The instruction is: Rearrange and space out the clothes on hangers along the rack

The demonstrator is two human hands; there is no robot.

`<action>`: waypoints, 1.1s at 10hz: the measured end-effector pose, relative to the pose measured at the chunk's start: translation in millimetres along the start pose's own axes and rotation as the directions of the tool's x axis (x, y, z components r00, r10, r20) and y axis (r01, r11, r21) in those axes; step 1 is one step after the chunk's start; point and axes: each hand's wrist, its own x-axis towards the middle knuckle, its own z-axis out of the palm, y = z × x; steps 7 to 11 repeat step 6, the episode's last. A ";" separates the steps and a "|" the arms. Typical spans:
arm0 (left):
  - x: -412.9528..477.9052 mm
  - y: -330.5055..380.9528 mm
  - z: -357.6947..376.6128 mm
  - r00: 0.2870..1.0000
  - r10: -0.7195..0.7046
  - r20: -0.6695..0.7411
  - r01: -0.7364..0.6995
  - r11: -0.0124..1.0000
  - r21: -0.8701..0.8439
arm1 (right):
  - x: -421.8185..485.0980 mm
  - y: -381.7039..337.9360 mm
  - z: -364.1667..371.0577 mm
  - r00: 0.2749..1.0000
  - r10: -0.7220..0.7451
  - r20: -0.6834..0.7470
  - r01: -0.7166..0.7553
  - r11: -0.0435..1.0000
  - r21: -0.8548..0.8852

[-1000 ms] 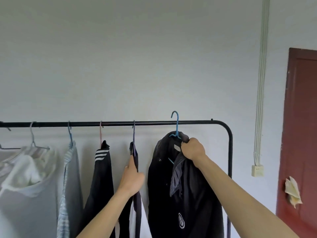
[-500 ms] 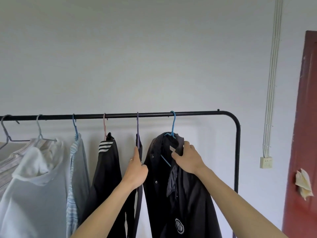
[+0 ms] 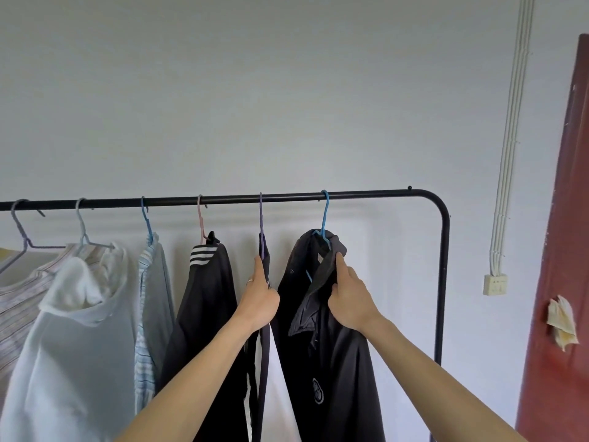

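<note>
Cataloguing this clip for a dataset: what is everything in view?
rack: one, black, across the wall.
hangers: six, grey, pale blue, blue, pink, purple, blue, along the rack.
striped shirt: one, pale, far left.
hoodie: one, white, second.
blue-striped shirt: one, blue-white, third.
striped-shoulder jacket: one, black, fourth.
black-and-white garment: one, fifth, purple hanger.
dark jacket: one, black, rightmost.
door: one, red-brown, right edge.
paper: one, cream, on door.
conduit: one run, white, wall, above socket.
socket: one, cream, wall beside door.
left hand: one, grips the black-and-white garment.
right hand: one, grips the dark jacket's collar.
</note>
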 end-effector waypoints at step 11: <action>-12.2 -1.7 -0.8 0.987 0.150 -0.049 -0.140 0.975 0.172 | -10.2 1.4 2.9 0.999 0.028 -0.040 -0.028 1.000 -0.001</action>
